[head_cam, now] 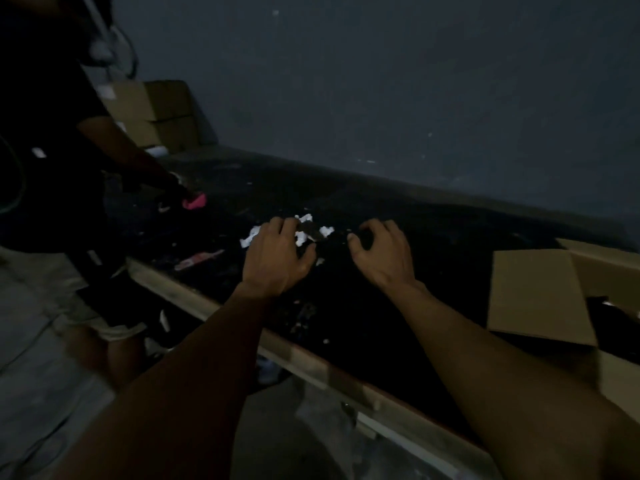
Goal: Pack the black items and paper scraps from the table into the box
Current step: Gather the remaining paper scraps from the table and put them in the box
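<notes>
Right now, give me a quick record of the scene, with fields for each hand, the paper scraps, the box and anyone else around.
left hand: fingers curved over the paper scraps; grip unclear
right hand: fingers curled down on the dark table beside the scraps; too dark to tell whether it holds anything
paper scraps: white, clustered around the left hand, a few nearer the table edge
box: cardboard, open, on the right
other person: stands at the left, near a pink object

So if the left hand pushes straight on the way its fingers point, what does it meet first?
The left hand would first meet the paper scraps just ahead; it may already touch them, depth unclear.
</notes>
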`<state>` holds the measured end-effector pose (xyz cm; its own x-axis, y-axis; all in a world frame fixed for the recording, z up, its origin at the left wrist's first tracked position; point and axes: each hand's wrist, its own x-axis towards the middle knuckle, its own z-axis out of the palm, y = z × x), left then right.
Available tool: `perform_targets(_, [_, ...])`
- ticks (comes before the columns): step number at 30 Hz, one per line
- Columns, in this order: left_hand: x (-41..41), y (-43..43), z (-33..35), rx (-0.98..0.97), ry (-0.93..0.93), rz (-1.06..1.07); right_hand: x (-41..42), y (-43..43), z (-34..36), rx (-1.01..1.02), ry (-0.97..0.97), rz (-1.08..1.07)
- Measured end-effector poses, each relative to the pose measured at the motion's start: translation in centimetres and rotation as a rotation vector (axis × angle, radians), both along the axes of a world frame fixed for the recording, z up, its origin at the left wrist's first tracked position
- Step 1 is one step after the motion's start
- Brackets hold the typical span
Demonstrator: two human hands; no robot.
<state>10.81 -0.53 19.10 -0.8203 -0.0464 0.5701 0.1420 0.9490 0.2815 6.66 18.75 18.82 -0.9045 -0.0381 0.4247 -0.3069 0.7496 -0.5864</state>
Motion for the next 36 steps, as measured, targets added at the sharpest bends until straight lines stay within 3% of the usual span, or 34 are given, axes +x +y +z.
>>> perform_targets(11, [-5.6, -9.5, -6.1, -0.035, -0.035, 0.099, -7.8, -9.6, -5.1, 0.047, -0.098, 0.074])
perform_targets(20, [-19.5, -15.1, -7.6, 0.072, -0.203, 0.220, -22.3, -14.4, -8.3, 0.036, -0.144, 0.104])
perform_targets(28, [-30.5, -15.4, -14.0, 0.087, -0.325, 0.220, -32.8, -16.4, -12.9, 0.096, -0.255, 0.050])
perform_targets(36, [-40.2, -17.3, -20.7, 0.124, -0.534, 0.258, -40.9, -18.0, -19.4, 0.294, -0.385, -0.027])
